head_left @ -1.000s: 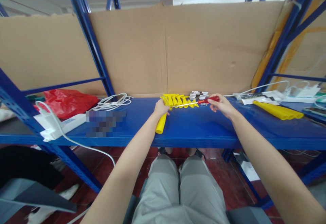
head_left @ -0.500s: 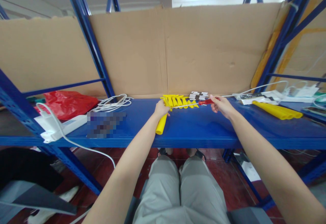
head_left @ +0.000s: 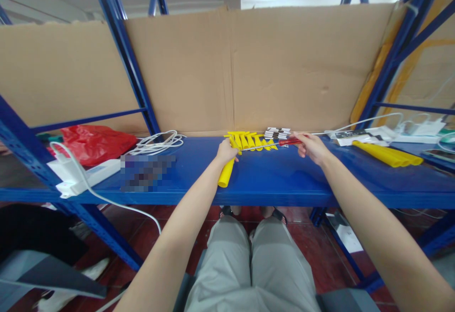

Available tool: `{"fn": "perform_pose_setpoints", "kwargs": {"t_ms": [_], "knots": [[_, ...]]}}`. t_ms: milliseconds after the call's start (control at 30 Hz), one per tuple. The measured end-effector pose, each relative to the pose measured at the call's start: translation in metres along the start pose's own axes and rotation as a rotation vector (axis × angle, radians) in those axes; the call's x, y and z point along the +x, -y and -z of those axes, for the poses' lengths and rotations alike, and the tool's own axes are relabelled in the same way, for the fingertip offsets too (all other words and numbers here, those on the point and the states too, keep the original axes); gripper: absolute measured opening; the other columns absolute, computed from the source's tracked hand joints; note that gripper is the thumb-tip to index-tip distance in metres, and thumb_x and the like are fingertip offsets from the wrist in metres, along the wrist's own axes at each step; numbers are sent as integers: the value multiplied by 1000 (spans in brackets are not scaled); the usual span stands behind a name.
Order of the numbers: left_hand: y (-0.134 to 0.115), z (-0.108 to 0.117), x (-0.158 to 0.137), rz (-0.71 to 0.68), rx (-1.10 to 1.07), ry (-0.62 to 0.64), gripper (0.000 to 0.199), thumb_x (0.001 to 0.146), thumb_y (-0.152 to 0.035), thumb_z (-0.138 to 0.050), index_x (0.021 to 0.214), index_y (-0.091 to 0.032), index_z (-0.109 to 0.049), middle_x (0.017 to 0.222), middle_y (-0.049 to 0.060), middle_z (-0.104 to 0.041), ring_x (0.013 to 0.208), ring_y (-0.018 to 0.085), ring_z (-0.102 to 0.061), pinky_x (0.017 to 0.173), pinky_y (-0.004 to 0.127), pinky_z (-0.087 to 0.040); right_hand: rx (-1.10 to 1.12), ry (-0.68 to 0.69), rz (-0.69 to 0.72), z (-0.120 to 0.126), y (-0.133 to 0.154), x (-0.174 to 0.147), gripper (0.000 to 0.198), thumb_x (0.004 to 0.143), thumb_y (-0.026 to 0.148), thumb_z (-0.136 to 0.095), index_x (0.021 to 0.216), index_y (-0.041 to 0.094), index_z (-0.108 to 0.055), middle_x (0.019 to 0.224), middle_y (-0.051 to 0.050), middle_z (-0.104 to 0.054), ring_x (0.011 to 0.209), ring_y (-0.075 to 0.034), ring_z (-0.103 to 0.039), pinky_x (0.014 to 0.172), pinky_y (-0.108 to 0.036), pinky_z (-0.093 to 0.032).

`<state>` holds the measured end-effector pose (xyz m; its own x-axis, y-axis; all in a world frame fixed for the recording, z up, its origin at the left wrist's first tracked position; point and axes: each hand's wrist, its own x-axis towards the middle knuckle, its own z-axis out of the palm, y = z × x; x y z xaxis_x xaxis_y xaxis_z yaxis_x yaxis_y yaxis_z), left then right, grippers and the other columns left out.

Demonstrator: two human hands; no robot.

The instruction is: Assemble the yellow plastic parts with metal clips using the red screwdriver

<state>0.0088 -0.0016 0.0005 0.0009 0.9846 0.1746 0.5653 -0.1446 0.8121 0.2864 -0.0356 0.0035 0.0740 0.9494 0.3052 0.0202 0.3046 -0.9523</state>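
My left hand (head_left: 226,152) is closed around a yellow tube (head_left: 225,175), whose near end slants down toward the front edge of the blue shelf (head_left: 277,174). In my right hand (head_left: 310,145) is a screwdriver with a red handle (head_left: 289,142). Its metal shaft points left and reaches the upper end of the tube by my left fingers; the exact contact at the tip is too small to make out. Just behind lie several small yellow pieces (head_left: 252,140) in a row. A stack of small white and black parts (head_left: 277,133) sits beside them.
Several yellow tubes (head_left: 387,154) lie at the right, near a plastic packet (head_left: 359,136). To the left are a coiled white cable (head_left: 159,142), a red bag (head_left: 95,144) and a white power strip (head_left: 103,172). A cardboard panel (head_left: 284,70) stands behind the shelf.
Both hands stay nearly in place. My right hand and the screwdriver have shifted slightly to the right, with the grip on the handle a little altered.
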Motion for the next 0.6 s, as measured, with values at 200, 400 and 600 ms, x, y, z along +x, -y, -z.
{"fn": "perform_pose_setpoints", "kwargs": {"t_ms": [200,400,600], "knots": [[-2,1,-1,-2,-17,4,38,76,2,-56,112,-9,-59,100,13,-73,46,11,-65,45,18,-50,61,64,-101,1,8,-5,30,81,46,-68,89,18,-67,42,5,-49,34,-8,-42,36,-19,-36],[-3,1,-4,-20,-25,10,37,76,1,-54,111,-9,-62,101,13,-73,44,9,-63,44,18,-50,174,98,-220,1,16,-6,20,90,36,-57,90,19,-67,54,-2,-66,50,-14,-64,53,-24,-52],[-4,2,-4,-20,-25,13,35,78,0,-56,110,-10,-63,100,12,-74,45,9,-63,44,16,-49,109,87,-122,1,13,-3,18,83,32,-64,73,17,-62,59,-5,-68,55,-16,-65,55,-25,-52]]}}
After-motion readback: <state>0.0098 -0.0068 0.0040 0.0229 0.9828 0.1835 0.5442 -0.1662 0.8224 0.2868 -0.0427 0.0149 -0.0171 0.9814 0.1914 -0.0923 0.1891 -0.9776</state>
